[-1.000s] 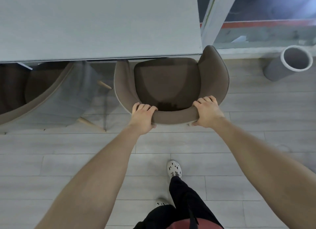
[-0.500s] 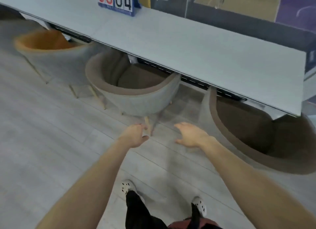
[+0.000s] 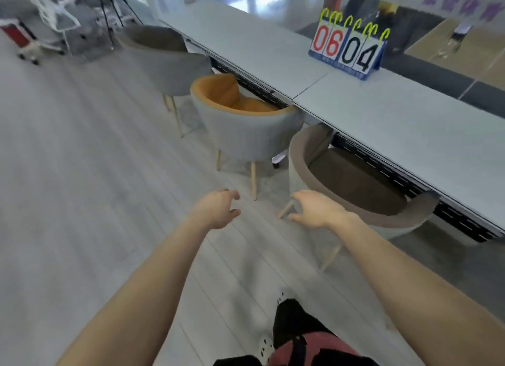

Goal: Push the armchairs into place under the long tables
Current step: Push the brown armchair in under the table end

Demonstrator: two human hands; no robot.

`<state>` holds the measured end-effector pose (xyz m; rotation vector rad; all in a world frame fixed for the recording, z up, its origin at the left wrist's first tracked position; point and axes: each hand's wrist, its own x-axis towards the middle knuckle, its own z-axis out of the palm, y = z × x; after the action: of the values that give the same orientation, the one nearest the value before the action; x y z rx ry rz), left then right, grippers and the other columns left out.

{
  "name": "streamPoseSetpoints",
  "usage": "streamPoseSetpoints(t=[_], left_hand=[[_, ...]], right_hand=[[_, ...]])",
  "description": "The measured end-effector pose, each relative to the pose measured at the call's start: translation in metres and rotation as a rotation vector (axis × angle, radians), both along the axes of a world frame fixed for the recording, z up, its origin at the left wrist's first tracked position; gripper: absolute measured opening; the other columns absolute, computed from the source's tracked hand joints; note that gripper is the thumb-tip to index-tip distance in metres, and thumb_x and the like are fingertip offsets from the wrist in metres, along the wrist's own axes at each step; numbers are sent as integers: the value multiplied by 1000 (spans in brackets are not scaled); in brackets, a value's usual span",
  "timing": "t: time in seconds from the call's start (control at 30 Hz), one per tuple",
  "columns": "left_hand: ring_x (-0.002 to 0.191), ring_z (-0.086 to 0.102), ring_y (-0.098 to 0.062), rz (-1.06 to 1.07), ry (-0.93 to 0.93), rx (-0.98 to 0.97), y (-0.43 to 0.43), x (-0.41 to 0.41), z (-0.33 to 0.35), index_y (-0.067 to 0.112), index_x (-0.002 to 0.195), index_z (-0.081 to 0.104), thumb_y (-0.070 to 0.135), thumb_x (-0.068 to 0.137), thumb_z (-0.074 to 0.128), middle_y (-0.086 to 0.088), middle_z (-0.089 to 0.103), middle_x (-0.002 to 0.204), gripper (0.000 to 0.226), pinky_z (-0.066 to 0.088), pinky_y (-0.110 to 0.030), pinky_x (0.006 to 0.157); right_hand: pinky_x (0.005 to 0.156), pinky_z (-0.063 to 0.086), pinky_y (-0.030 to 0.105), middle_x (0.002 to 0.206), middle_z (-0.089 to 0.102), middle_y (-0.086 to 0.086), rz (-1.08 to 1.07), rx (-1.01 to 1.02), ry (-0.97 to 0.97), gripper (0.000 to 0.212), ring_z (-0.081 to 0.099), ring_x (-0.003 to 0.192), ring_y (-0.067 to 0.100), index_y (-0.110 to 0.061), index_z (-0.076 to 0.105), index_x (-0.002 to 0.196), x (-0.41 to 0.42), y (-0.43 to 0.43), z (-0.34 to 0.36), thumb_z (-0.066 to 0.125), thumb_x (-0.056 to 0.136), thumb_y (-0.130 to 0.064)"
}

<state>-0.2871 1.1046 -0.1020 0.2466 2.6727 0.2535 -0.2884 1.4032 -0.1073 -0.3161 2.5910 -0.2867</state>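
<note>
Armchairs stood in a row along the near edge of the long pale grey table [image 3: 396, 125]; three showed: a grey tub armchair with brown lining [image 3: 355, 185] nearest, its front at or beneath the table edge; a grey tub armchair with orange lining [image 3: 246, 136] next along, turned askew with most of its seat outside the edge; a further grey tub armchair with dark lining [image 3: 166, 62] beyond, blurred. Left hand [image 3: 216, 210] and right hand [image 3: 318, 208] hovered above the pale plank floor [image 3: 82, 174], fingers loosely curled, grasping nothing and touching no chair. The step in hand appeared to be the reach for the next chair, probably the orange-lined one; to do it well, both hands should take the backrest top evenly and well apart, square the chair to the table, then push straight so the thin legs slide rather than catch or tip. Each shell looked padded and rounded, on slim splayed wooden legs; a flip scoreboard reading 06 04 [image 3: 347, 48] stood on the tabletop, well apart from the near edge.
</note>
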Motion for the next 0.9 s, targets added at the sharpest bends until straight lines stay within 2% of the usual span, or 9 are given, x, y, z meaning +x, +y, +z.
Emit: streamPoseSetpoints(t=[0.07, 0.2, 0.37, 0.63, 0.8, 0.9], left_hand=[[129, 62, -33, 5, 2, -29, -36, -33, 1, 26, 149, 54, 48, 104, 63, -6, 59, 145, 50, 54, -51, 104], [131, 61, -33, 12, 11, -105, -110, -115, 3, 27, 152, 52, 47, 105, 63, -4, 57, 147, 52, 54, -48, 104], [131, 61, -32, 54, 1, -230, -215, -216, 18, 28, 154, 52, 47, 106, 62, -3, 57, 149, 53, 54, -47, 102], [128, 62, -31, 79, 6, -348, -372, -347, 25, 25, 153, 51, 45, 106, 59, -5, 61, 141, 52, 54, -44, 94], [121, 64, -31, 55, -11, -349, -477, -441, 0, 23, 147, 56, 44, 105, 60, -4, 63, 131, 47, 57, -46, 93], [119, 65, -31, -3, -30, -363, -538, -503, -2, 22, 142, 58, 44, 105, 61, -4, 63, 130, 43, 56, -43, 92]], right_hand=[[119, 42, 44, 158, 52, 10, 8, 9, 10, 80, 51, 145, 31, -17, 45, 161, -44, -33, -3, 73, 95, -54], [116, 43, 44, 154, 54, 12, 67, -5, 11, 71, 52, 143, 32, -15, 51, 155, -140, -107, -9, 72, 97, -51], [113, 47, 44, 159, 52, 6, 122, -40, -47, 72, 52, 143, 29, -19, 48, 159, -257, -206, -15, 68, 99, -54], [114, 46, 44, 164, 47, 7, 224, 12, -63, 68, 48, 148, 29, -18, 45, 161, -417, -351, 3, 65, 104, -49], [116, 46, 47, 162, 49, 9, 182, 47, -56, 69, 51, 146, 32, -19, 45, 161, -511, -445, -11, 66, 102, -48], [111, 49, 44, 160, 51, 10, 123, 80, -71, 68, 55, 141, 32, -18, 46, 160, -557, -496, -12, 66, 103, -49]])
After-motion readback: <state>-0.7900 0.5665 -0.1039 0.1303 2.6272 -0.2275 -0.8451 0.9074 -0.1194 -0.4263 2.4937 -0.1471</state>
